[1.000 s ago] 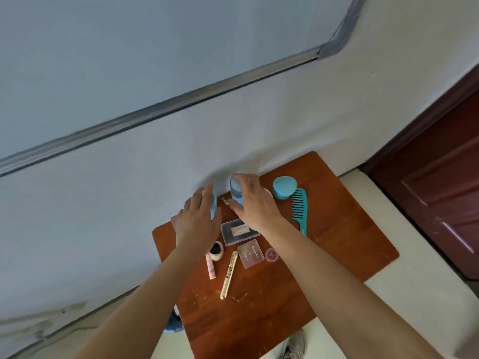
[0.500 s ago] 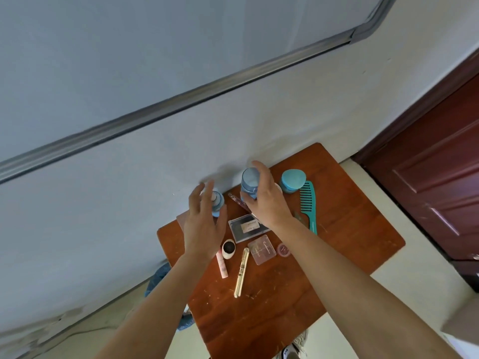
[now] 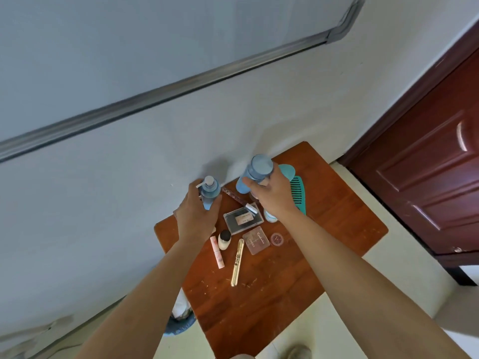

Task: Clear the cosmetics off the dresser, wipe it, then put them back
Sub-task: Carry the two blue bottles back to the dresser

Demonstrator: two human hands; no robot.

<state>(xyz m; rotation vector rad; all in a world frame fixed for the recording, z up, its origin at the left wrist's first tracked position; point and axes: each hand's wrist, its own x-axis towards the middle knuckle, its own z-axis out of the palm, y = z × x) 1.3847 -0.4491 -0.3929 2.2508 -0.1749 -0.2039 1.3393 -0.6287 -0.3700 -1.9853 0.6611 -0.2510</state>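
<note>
No lettering here is sharp enough to read. Just below the right grip (image 3: 272, 198), the dark palette (image 3: 243, 220) bears a pale label with small dark print, too blurred to make out. Below that, the pink clear compact (image 3: 256, 240) carries a line of script with smaller print under it, also illegible. The gold tube (image 3: 238, 263), lower and to the left, has dark markings near its upper end. The round pink pot (image 3: 276, 238), beside the compact, shows only a faint mark.
</note>
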